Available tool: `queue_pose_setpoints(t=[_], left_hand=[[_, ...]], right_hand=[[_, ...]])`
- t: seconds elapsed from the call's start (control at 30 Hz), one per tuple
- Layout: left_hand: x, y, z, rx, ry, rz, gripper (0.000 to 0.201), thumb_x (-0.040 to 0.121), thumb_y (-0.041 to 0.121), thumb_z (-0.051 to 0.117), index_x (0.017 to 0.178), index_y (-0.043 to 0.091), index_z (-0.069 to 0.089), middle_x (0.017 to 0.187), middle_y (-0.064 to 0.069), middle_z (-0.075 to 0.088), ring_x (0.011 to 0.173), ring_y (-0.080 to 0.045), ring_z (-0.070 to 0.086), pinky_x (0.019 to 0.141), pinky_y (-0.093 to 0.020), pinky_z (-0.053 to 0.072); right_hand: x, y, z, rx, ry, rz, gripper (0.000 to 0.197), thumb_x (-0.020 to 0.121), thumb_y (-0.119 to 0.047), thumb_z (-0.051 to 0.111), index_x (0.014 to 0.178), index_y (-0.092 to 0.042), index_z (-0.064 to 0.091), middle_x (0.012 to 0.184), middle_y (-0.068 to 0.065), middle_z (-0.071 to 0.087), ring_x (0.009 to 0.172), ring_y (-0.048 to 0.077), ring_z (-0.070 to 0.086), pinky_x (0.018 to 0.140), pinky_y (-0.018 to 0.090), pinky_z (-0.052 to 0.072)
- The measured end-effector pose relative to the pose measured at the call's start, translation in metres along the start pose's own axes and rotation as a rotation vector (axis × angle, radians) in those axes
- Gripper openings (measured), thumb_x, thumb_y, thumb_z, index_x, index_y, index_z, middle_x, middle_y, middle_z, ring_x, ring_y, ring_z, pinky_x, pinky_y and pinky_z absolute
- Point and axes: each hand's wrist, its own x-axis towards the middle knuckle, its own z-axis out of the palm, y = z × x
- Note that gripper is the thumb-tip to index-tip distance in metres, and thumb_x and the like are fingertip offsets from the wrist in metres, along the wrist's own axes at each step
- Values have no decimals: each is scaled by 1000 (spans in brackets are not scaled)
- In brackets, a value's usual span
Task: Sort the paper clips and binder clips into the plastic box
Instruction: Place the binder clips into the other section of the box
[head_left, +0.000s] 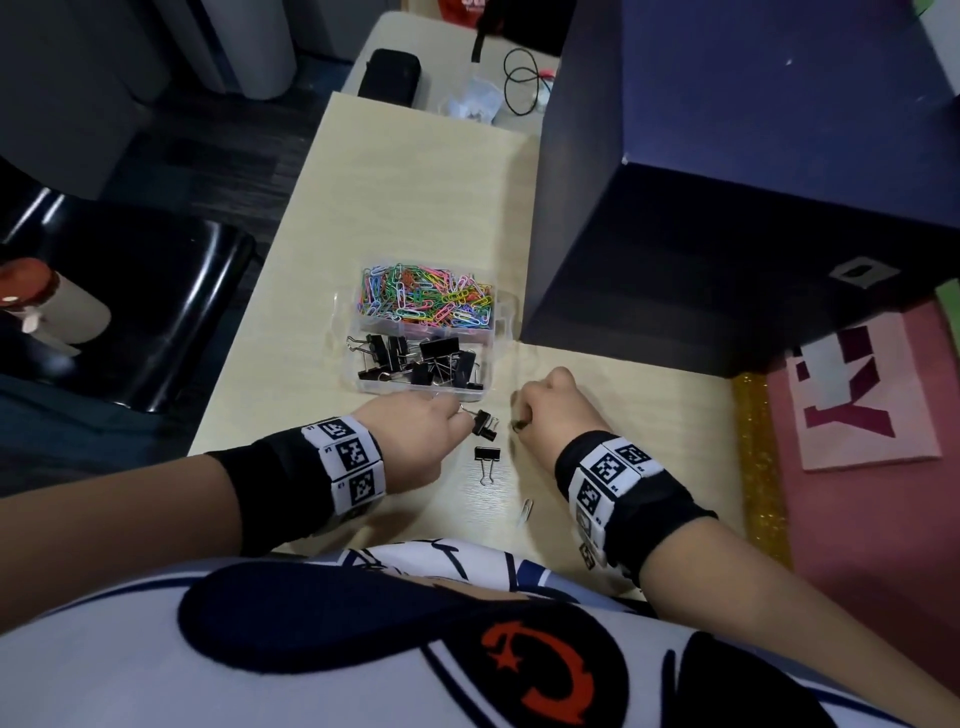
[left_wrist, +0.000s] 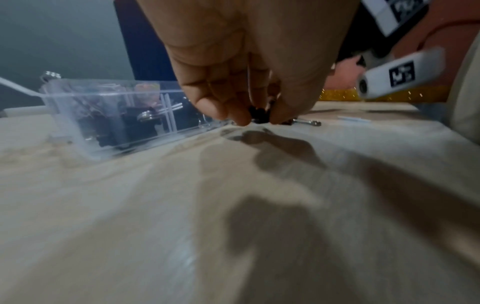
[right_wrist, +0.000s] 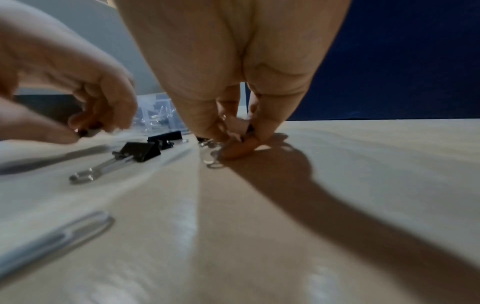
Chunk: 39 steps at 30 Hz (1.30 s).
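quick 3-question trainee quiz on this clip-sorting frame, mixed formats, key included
1. True or false: the plastic box is shut with a lid.
2. Which compartment holds the coloured paper clips: A far, B near?
3. Fill in: the left hand pinches a black ____.

Key
1. False, it is open.
2. A; black clips fill the near one.
3. binder clip. The right hand pinches another small clip against the table.

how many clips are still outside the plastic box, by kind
binder clips: 3 (held binder clip in left hand, loose binder clip, pinched binder clip in right hand)
paper clips: 1 (white paper clip)
total: 4
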Motion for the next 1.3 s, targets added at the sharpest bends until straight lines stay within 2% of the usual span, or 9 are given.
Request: queue_pose_setpoints(t=[0.1, 0.2, 0.37, 0.5, 0.67, 0.8, 0.97, 1.13, 1.3], left_hand=[[-3, -5, -3, -63, 139, -20, 35, 87, 17, 41, 122, 15, 45, 116, -7, 48, 101, -29, 52, 77, -36, 46], [-8, -21, -14, -132, 363, -1, 33, 77, 22, 42, 105, 10, 56, 97, -12, 58, 83, -33, 59, 64, -38, 52], [-15, -53, -27, -162, 502, -135, 32, 74, 20, 59, 104, 10, 62, 94, -13, 62, 86, -34, 61, 66, -40, 53], [-16, -62, -31, -122, 533, -167, 43, 75, 34, 37, 103, 12, 62, 94, -11, 62, 82, -35, 59, 63, -42, 53], [-1, -29, -14, -11, 453, 82, 25, 75, 21, 59, 97, 10, 63, 93, -11, 61, 79, -32, 60, 62, -39, 55], [13, 4, -4, 25, 159, 70, 39, 90, 11, 47, 128, 15, 43, 120, -8, 48, 107, -29, 54, 81, -44, 53], [20, 7, 5, 59, 72, 8, 49, 85, 5, 52, 131, 16, 39, 133, -9, 42, 113, -30, 53, 82, -44, 53], [15, -1, 6, 48, 24, -61, 32, 83, 1, 56, 111, 13, 45, 111, -8, 47, 94, -28, 58, 59, -35, 41], [5, -1, 3, 35, 31, -86, 22, 91, 13, 44, 112, 11, 47, 115, -9, 50, 97, -30, 56, 65, -35, 40]], right_hand=[[0, 1, -3, 27, 10, 11, 19, 83, -2, 44, 83, -18, 56, 103, 2, 40, 76, 20, 49, 71, 28, 49], [4, -2, -13, 67, 42, 36, 18, 86, -4, 46, 86, -17, 59, 101, -1, 40, 72, 19, 50, 66, 27, 42], [7, -20, -35, 198, 211, -87, 13, 85, -9, 55, 85, -21, 60, 98, -3, 49, 81, 14, 51, 74, 20, 37], [3, -33, -45, 300, 177, -201, 30, 88, -14, 53, 114, -27, 59, 113, -4, 55, 97, 13, 59, 89, 26, 47], [-12, -14, -48, -144, -105, 121, 45, 85, -16, 57, 128, -14, 42, 125, 9, 45, 104, 28, 57, 83, 34, 49], [-30, -3, -37, -445, -379, 130, 40, 87, -15, 61, 123, -1, 49, 114, 11, 60, 100, 27, 63, 73, 31, 49], [-25, 6, -17, -259, -261, 191, 29, 89, -11, 59, 116, -3, 50, 114, 13, 61, 98, 28, 61, 69, 29, 43], [-22, 7, -13, -75, -44, 86, 50, 85, -6, 57, 128, -21, 37, 119, 8, 36, 81, 24, 57, 67, 31, 48], [-18, -1, -9, -36, -107, -79, 52, 81, -8, 42, 125, -35, 42, 115, 0, 32, 95, 26, 51, 84, 37, 50]])
